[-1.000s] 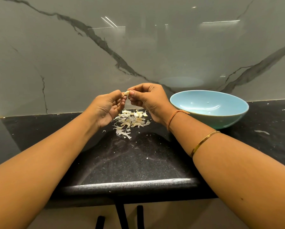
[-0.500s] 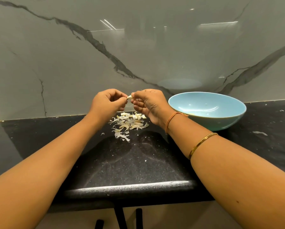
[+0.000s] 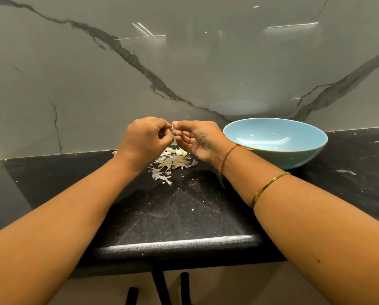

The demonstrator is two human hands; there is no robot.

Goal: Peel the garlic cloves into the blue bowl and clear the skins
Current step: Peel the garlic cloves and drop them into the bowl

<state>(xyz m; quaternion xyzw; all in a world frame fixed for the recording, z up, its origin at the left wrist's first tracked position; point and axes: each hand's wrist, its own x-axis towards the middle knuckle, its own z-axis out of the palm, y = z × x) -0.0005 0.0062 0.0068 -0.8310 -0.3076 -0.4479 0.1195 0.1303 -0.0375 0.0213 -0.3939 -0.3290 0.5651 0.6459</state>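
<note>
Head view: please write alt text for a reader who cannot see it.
The left hand and right hand pinch a garlic clove above a pile of skins on the black counter. A blue bowl stands at their right.

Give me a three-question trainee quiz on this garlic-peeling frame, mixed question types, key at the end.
1. True or false: the pile of skins lies inside the blue bowl.
2. What do the left hand and right hand pinch between them? A) garlic clove B) knife C) spoon
3. Fill in: the blue bowl stands on the person's ____ side.
Key: 1 false, the pile lies on the countertop; 2 A; 3 right.
</note>
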